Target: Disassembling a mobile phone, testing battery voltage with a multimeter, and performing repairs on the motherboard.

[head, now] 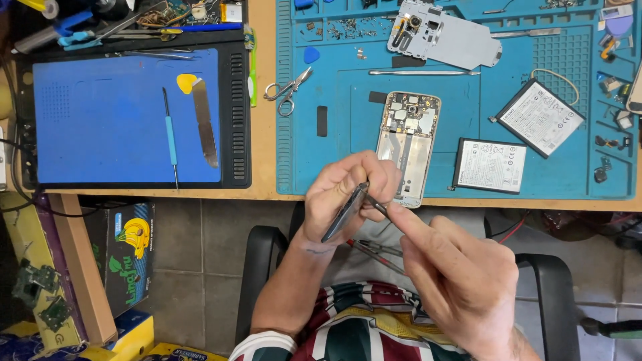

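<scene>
Head view: 1 seated person works over the near edge of a wooden counter (264, 100), seen from above.
Teal mat: fills the upper right of the frame (334, 160) and carries most of the parts.
Blue mat: sits at upper left (100, 120) with a thin blue-handled tool (170, 134), a flat metal blade (204, 120) and a yellow pick (186, 82) on it.
Opened phone: lies flat near the frame centre (409, 144), boards exposed, just beyond the hands.
Metal frame plate: rests at the top of the teal mat (445, 35).
Batteries: 2 flat packs lie at right, 1 tilted (540, 118) and 1 nearer the counter edge (490, 166).
Scissors: small pair at the left rim of the teal mat (287, 90).
Left hand: at lower centre (344, 187), fingers clamped on a thin dark panel.
Dark panel: held edge-on and tilted (344, 214), in the air in front of the counter edge, above the lap.
Right hand: at lower right (455, 274), fingers pinched together on a slim metal tool.
Metal tool: its tip (376, 204) meets the upper edge of the dark panel.
Step in hand: by the look of it, picking or prying at the panel's edge.
Next move: seems to call for a steady left grip and light, shallow pressure from the tip, since so thin a panel could flex or crack.
</scene>
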